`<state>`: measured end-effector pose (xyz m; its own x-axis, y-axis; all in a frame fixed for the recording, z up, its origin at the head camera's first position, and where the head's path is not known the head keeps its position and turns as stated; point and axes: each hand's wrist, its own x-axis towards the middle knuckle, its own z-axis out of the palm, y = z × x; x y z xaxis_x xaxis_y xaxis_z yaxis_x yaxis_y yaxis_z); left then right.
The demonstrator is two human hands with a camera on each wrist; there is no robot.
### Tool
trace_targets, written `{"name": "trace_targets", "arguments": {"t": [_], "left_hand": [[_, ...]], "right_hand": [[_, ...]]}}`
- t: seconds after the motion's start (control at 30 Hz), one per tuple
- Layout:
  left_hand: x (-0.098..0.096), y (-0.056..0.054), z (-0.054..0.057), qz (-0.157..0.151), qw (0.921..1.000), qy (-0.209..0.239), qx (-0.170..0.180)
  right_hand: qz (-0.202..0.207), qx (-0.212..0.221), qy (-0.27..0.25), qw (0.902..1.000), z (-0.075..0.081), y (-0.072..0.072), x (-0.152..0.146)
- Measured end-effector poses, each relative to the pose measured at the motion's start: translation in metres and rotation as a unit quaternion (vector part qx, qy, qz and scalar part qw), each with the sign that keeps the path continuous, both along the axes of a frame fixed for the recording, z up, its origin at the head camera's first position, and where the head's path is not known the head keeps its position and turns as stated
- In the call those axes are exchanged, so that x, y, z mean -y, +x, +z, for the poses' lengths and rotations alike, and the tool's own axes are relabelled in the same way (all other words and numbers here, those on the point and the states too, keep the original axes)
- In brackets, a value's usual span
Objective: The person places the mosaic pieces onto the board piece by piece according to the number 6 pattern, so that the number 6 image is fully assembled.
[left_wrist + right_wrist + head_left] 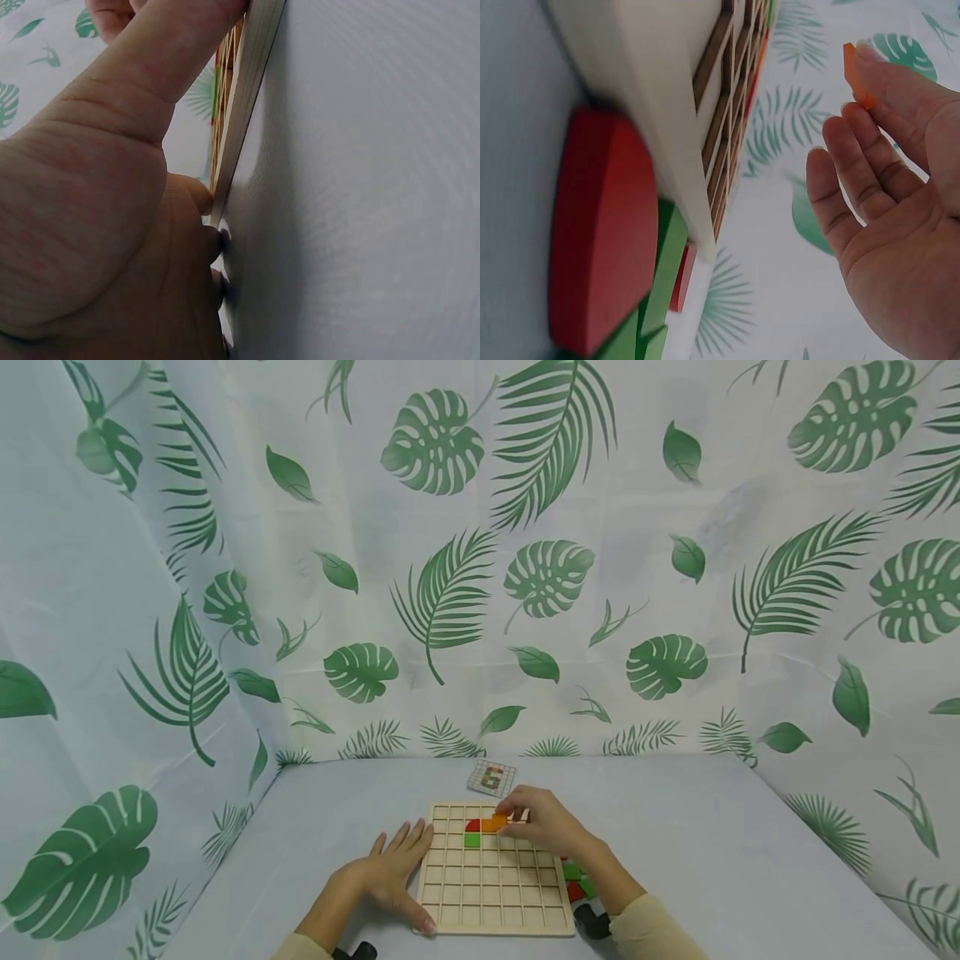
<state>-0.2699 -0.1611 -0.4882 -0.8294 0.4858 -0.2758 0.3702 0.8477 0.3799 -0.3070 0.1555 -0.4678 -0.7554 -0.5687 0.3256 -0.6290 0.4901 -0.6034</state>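
Orange tile pinched between thumb and fingertip, the right hand is over the far part of a wooden grid board. Another orange piece lies in the grid beside a red piece, a green piece on the latter's near side. The left hand, fingers spread (its thumb by the near corner), rests at the board's left edge. Red and green blocks lie right of the board; a patterned card lies beyond it.

A red piece partly hides green pieces, and the pattern on the card is too small to make out.
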Motion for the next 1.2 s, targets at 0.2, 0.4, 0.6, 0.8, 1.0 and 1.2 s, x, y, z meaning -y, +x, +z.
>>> {"name": "trace_targets", "arguments": {"t": [0.2,0.4,0.6,0.8,1.0,1.2], "left_hand": [[0.001,0.0,0.001,0.003,1.0,-0.001,0.005],[0.001,0.001,0.001,0.007,0.9999,-0.005,0.006],[0.001,0.002,0.001,-0.002,1.0,0.0,0.004],[0.0,0.003,0.001,-0.01,0.9999,0.006,0.004],[0.0,0.002,0.003,-0.01,1.0,0.001,0.001],[0.0,0.0,0.002,-0.004,1.0,-0.008,0.0]], "right_hand": [[0.013,0.018,0.002,0.9997,0.001,0.003,0.007],[0.025,0.019,-0.002,0.9995,0.004,0.006,0.012],[0.036,0.015,-0.018,0.9991,0.005,0.005,0.025],[0.045,0.044,-0.027,0.9977,-0.003,0.002,0.035],[0.036,0.069,-0.016,0.9968,-0.009,0.0,0.038],[0.035,0.081,0.011,0.996,-0.014,0.002,0.039]]}}
